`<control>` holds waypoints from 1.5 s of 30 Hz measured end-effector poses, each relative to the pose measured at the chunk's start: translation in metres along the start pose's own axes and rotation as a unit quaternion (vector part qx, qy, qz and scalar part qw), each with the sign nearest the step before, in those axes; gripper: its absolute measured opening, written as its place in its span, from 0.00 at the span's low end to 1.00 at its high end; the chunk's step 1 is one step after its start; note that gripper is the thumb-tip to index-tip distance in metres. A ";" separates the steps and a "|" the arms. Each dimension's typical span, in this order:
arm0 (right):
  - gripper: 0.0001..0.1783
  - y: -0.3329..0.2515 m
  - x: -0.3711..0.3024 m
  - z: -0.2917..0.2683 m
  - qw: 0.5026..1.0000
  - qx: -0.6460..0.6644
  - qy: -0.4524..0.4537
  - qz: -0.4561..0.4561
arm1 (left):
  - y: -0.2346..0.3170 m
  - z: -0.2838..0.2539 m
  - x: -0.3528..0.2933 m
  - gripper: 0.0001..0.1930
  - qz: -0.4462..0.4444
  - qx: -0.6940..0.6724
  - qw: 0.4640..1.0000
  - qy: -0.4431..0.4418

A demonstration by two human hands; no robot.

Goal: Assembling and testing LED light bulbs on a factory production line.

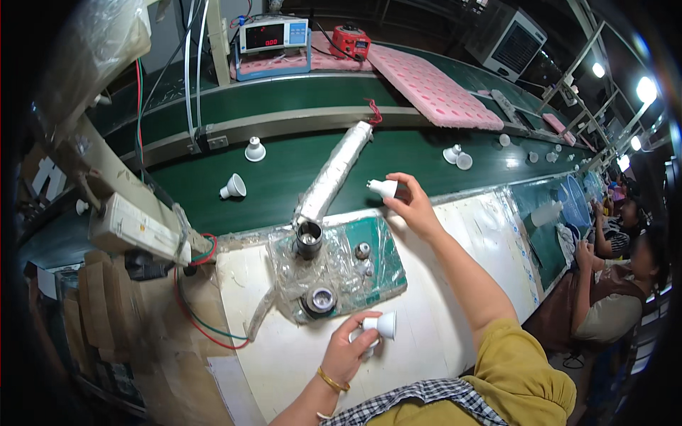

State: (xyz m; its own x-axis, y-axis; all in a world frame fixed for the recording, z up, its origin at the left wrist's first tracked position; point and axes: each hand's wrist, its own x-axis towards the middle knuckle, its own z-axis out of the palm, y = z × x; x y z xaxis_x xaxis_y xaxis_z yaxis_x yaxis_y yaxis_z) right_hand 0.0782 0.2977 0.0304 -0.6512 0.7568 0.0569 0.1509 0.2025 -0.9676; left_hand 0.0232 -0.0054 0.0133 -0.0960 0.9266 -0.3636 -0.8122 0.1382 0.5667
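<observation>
My left hand (346, 349) is closed around a white spotlight bulb (386, 325) above the white tabletop, its wide face pointing right. A second white rounded piece, probably another bulb, shows partly under the fingers. Over the green conveyor belt, my right hand (415, 207) pinches another white spotlight bulb (383, 188) by its wide end, pins facing left. Between the hands lies a plastic-wrapped green test board (387, 248) with a black socket (309, 240), a round black holder with a metal ring (320, 301) and small metal knobs (363, 250).
Loose bulbs (255, 150) lie on the green belt (334, 167), several farther right. A foil-wrapped tube (335, 170) slants up from the socket. Behind stand a digital meter (273, 35), a red device (351, 42) and pink foam (433, 85). People (614, 284) sit at right.
</observation>
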 end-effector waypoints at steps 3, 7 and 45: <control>0.27 -0.021 -0.060 0.015 0.997 0.002 -0.027 -0.068 | 0.000 -0.001 -0.002 0.16 0.019 0.001 1.000 -0.021; 0.27 -0.028 -0.110 0.015 0.984 -0.092 -0.052 -0.142 | 0.003 0.004 -0.002 0.16 0.017 0.003 0.999 -0.036; 0.37 -0.056 -0.021 0.065 0.992 -0.022 -0.098 -0.079 | -0.007 0.001 -0.003 0.17 -0.021 -0.142 0.988 -0.055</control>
State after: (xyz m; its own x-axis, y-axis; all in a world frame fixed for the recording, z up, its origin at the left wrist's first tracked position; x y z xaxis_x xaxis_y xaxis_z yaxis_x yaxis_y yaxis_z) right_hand 0.0346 0.2301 0.0675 -0.8012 0.5785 0.1529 0.0656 0.3390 -0.9385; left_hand 0.0301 -0.0086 0.0111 -0.0093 0.9567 -0.2911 -0.9445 0.0872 0.3168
